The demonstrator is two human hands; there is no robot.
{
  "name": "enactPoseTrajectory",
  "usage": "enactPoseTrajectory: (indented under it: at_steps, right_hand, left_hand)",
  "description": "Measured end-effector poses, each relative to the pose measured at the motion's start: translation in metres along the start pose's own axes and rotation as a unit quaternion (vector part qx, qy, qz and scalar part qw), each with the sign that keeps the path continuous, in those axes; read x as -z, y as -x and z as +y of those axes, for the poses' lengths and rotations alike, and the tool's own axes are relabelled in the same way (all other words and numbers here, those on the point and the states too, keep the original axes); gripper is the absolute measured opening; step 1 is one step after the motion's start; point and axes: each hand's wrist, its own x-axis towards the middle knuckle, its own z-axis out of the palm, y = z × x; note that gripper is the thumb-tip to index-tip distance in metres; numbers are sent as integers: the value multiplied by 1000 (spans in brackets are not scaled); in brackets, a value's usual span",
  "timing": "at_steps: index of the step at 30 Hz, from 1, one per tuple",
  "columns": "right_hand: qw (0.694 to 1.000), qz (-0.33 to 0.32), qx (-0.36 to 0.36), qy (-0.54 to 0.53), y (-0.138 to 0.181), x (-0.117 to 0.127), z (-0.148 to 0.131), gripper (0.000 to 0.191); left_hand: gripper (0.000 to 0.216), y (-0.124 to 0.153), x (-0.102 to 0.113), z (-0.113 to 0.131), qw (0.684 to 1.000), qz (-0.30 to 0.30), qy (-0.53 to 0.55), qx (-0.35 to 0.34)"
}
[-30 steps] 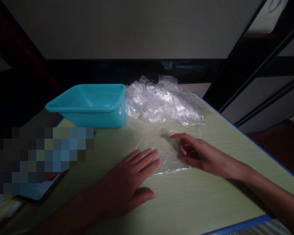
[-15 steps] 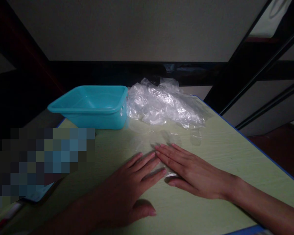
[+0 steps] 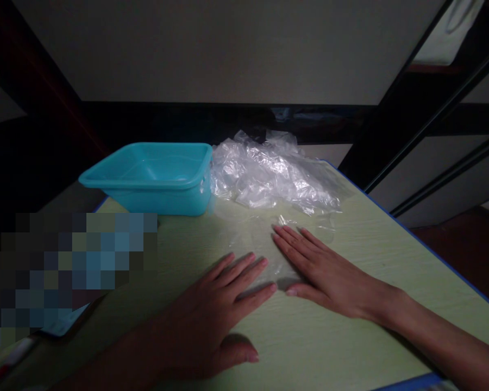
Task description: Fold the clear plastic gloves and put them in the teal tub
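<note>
Teal plastic tub (image 3: 146, 182): stands beyond and to the left of the left fingers (image 3: 244, 269), well apart from them; its visible inside is bare.

Left hand (image 3: 212, 315): lies palm down, fingers straight and slightly spread, thumb out to the side and clamped on nothing. The fingertips rest on the near edge of a flat clear plastic sheet (image 3: 255, 239).

Flat clear plastic sheet: lies smoothed on the table, directly under and between the fingertips of both hands, and runs on beyond them toward the tub.

Crumpled clear plastic heap (image 3: 269, 174): lies just beyond the right fingertips, touching the right wall of the tub.

Right hand (image 3: 326, 274): lies palm down on the sheet. The right fingers (image 3: 295, 244) are straight and close together, pointing away and leftward and gripping nothing; its thumb lies near the left index fingertip.

Table (image 3: 350, 336): a pale green top with blue edging, under both hands.

Room: dim. A pale wall stands behind the tub and heap, and dark frame bars slant to the right of the right hand. A blurred patch covers the area left of the left hand.
</note>
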Motion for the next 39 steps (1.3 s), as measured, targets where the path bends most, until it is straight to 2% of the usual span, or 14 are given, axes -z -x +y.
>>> enactPoseTrajectory:
  at_steps: [3,5,7,10,13,23,29,39]
  right_hand:
    - [992,95,-55,-67,-2,5,5,58]
    - [969,172,-125,-128,-5,8,7,42]
    - [941,211,-184,-189,-9,10,11,30]
    - [921,182,-210,-272,-17,9,18,28]
    - [911,171,-216,-307,-28,7,26,27]
    - [901,177,-202,-340,-51,4,44,31]
    - [920,196,-191,-281,-47,4,43,33]
    - [961,208,-137,-119,-40,7,41,15]
  left_hand:
    - [73,0,0,0,1000,0,-2,1]
    - [73,0,0,0,1000,0,-2,-1]
    - [73,0,1,0,1000,2,0,-4]
    - [70,0,1,0,1000,18,5,-9]
    - [69,0,0,0,1000,23,4,-12]
    - [68,1,1,1,999,34,6,-11]
    - [71,1,0,1,1000,21,-1,-5]
    - [72,1,0,1,999,36,5,-12]
